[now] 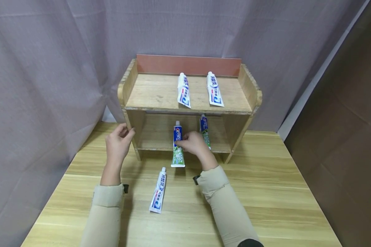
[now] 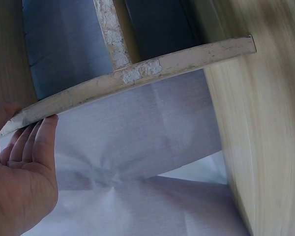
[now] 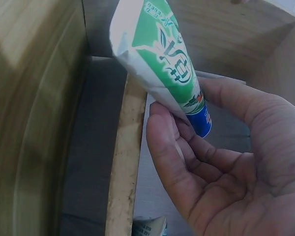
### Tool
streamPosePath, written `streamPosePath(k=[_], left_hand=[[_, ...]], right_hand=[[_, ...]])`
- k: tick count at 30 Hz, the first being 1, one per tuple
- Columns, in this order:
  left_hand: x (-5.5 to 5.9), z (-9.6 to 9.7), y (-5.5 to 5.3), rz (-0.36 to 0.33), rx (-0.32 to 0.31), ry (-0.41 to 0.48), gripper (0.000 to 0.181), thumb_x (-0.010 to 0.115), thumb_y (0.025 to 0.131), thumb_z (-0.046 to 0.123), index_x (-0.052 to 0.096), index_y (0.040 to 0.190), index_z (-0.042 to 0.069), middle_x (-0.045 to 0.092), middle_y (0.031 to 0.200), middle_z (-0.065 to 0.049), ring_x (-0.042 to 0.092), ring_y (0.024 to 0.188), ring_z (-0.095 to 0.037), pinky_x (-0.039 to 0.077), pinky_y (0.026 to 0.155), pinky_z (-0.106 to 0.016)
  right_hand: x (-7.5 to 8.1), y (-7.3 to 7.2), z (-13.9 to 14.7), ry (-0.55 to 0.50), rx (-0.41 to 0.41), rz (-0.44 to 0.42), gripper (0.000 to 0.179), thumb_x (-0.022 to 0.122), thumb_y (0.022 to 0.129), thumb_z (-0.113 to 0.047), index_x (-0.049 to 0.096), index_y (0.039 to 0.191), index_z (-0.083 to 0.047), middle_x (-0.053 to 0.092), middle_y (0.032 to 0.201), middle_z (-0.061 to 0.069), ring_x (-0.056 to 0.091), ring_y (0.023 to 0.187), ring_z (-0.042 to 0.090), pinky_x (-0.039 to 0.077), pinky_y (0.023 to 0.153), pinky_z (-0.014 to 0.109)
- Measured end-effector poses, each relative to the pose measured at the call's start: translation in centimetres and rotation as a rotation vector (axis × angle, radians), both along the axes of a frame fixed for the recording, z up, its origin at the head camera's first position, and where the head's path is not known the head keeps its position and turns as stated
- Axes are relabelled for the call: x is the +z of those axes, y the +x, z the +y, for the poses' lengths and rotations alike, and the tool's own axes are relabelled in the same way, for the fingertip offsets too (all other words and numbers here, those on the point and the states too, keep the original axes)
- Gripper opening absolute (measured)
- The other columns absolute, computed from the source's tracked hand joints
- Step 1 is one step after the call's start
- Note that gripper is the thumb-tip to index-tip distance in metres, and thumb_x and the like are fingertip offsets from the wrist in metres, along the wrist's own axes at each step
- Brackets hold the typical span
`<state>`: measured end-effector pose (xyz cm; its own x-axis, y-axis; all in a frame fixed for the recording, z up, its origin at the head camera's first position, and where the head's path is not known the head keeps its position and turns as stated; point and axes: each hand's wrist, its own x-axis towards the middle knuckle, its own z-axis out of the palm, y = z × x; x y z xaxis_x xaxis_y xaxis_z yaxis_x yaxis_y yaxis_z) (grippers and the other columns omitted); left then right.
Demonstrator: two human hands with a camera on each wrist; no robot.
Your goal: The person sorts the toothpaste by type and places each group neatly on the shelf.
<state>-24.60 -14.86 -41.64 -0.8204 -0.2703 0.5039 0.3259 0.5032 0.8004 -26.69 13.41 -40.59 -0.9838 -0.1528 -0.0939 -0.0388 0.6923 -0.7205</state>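
Observation:
My right hand (image 1: 196,143) pinches a blue-and-green toothpaste tube (image 1: 178,157) between thumb and fingers, cap pointing away, at the front of the lower level of a small wooden shelf (image 1: 151,92). The right wrist view shows the held tube's green-and-white end (image 3: 160,54) tilted up above the shelf's front edge. With thumb and fingers on either side, my left hand (image 1: 120,141) grips the shelf's left side panel (image 2: 187,58). Right of the held tube, another blue-and-green tube (image 1: 204,127) lies on the lower level, partly behind my right hand.
Two white-and-blue toothpaste tubes (image 1: 183,91) lie side by side on the upper level. A third white-and-blue tube (image 1: 158,192) lies on the wooden table (image 1: 275,192) between my forearms. Grey cloth (image 1: 49,68) hangs behind the shelf, and a brown surface (image 1: 343,103) stands at right.

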Motion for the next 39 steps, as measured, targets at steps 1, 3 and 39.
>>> streamPosePath(k=[1, 3, 39], left_hand=[[0.0, 0.0, 0.0, 0.002, 0.003, -0.005, 0.012, 0.071, 0.092, 0.015, 0.076, 0.101, 0.009, 0.076, 0.077, -0.007, 0.069, 0.07, -0.014, 0.043, 0.047, -0.01], [0.0, 0.0, 0.0, 0.005, 0.008, -0.009, 0.012, 0.072, 0.092, 0.016, 0.076, 0.101, 0.009, 0.075, 0.075, -0.006, 0.067, 0.067, -0.011, 0.042, 0.047, -0.01], [0.0, -0.1, 0.0, -0.015, -0.005, 0.015, 0.018, 0.071, 0.092, 0.019, 0.076, 0.104, 0.008, 0.077, 0.095, -0.011, 0.075, 0.086, -0.025, 0.054, 0.068, -0.009]], right_hand=[[0.0, -0.1, 0.0, -0.002, -0.005, -0.004, 0.034, 0.076, 0.087, -0.037, 0.067, 0.077, -0.006, 0.071, 0.073, 0.008, 0.072, 0.069, 0.025, 0.056, 0.056, 0.032], [0.0, -0.4, 0.0, 0.015, -0.014, -0.001, 0.035, 0.076, 0.087, -0.038, 0.067, 0.076, -0.007, 0.07, 0.072, 0.008, 0.069, 0.066, 0.024, 0.054, 0.054, 0.031], [-0.7, -5.3, -0.7, 0.102, -0.107, 0.081, 0.046, 0.072, 0.092, -0.032, 0.044, 0.061, -0.012, 0.039, 0.054, -0.004, 0.038, 0.045, 0.013, 0.032, 0.038, 0.026]])
